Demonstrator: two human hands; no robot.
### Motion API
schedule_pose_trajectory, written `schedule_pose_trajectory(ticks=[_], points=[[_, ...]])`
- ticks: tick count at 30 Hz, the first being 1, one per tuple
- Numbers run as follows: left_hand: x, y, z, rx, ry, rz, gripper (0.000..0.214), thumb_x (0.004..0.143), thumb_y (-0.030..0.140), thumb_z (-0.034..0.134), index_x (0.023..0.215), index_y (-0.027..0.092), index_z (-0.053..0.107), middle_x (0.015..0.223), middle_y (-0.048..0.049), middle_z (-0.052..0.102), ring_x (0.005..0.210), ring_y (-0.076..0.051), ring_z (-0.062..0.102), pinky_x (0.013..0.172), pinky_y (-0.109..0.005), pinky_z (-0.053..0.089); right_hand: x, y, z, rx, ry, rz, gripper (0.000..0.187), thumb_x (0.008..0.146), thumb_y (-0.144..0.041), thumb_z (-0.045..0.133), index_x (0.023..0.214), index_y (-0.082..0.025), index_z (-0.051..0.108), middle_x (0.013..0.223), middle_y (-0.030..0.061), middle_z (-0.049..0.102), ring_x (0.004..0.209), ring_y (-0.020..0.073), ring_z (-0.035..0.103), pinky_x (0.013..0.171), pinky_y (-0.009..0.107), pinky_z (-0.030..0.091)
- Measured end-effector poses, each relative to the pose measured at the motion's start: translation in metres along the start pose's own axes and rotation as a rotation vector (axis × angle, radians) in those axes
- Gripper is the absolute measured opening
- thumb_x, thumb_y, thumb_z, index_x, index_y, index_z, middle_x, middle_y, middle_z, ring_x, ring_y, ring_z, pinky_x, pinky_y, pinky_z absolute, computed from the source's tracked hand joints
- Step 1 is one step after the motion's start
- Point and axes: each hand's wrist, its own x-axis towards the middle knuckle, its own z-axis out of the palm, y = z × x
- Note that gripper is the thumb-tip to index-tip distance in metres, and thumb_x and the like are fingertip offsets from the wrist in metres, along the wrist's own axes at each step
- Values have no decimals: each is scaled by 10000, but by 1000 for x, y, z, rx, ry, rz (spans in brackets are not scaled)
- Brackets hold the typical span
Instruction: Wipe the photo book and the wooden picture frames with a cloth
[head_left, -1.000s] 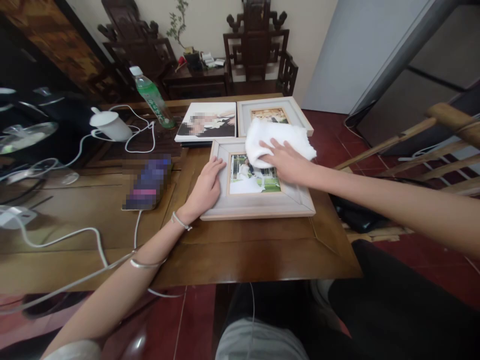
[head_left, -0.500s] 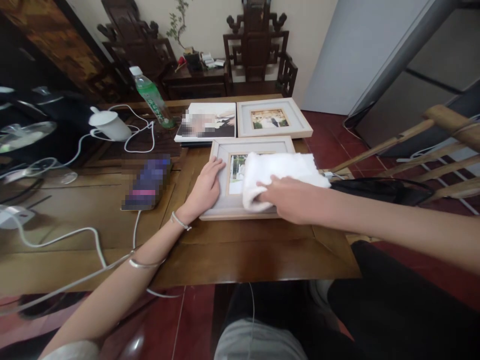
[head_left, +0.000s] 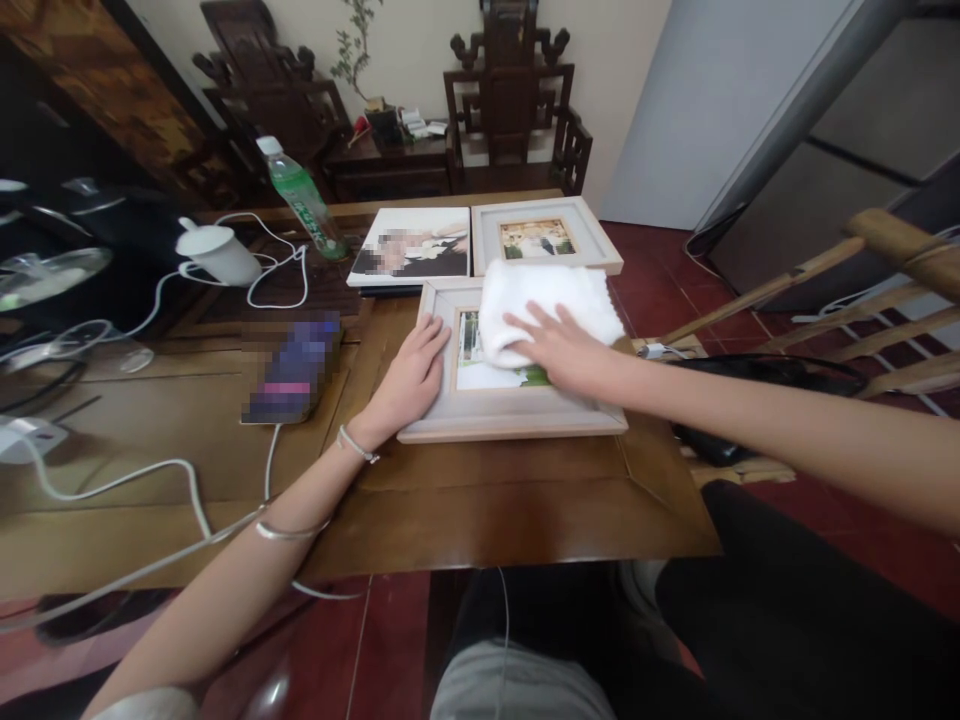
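A light wooden picture frame with a photo behind its pale mat lies face up near the table's right end. My left hand holds its left edge, fingers curved over the rim. On the upper right of the frame, my right hand presses a folded white cloth. The fingers of that hand are spread over the cloth's top, and its near fold is gripped by the hand. Part of the photo is hidden under the cloth. Behind lie a second framed photo and a white-edged photo panel.
On the left of the wooden table are a phone with a white cable, a lidded white cup and a green-labelled bottle. A wooden chair with a black bag stands at right.
My right hand has slid the white cloth away from me, up the frame, uncovering the frame's lower right corner. My left hand keeps its place on the left edge.
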Motion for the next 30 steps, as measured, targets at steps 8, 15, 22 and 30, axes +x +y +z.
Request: schedule_pose_trajectory(ticks=[8,15,22,30], points=[[-1,-1,-2,-6,4,-6,522,1014,260,407,1507,202,568,1631,-92,515,1591,-311,347,1323,-597,270,39,32,-5,-95,-10,42,827,791,98,487,1553,-215,554,1752,144,278,1592,487,208,1160,777,304],[0,-1,1,-6,25,-2,519,1006,248,404,1489,189,585,1621,-104,525,1584,-316,360,1328,-591,268,-17,-35,-40,76,-178,-27,615,793,55,502,1284,-211,759,1366,178,691,1185,361,639,869,470,512],[0,0,0,-7,17,-8,523,1002,243,405,1490,174,581,1625,-114,517,1589,-317,350,1333,-578,265,-54,-68,-62,299,-290,-118,369,814,-6,518,1000,-175,789,932,116,739,758,217,655,629,348,432],[0,0,1,10,21,0,515,1016,270,390,1479,156,584,1619,-128,521,1583,-320,360,1327,-584,275,-16,-34,-13,46,-69,-93,829,771,79,495,1530,-244,577,1718,110,375,1560,407,339,1161,635,409]])
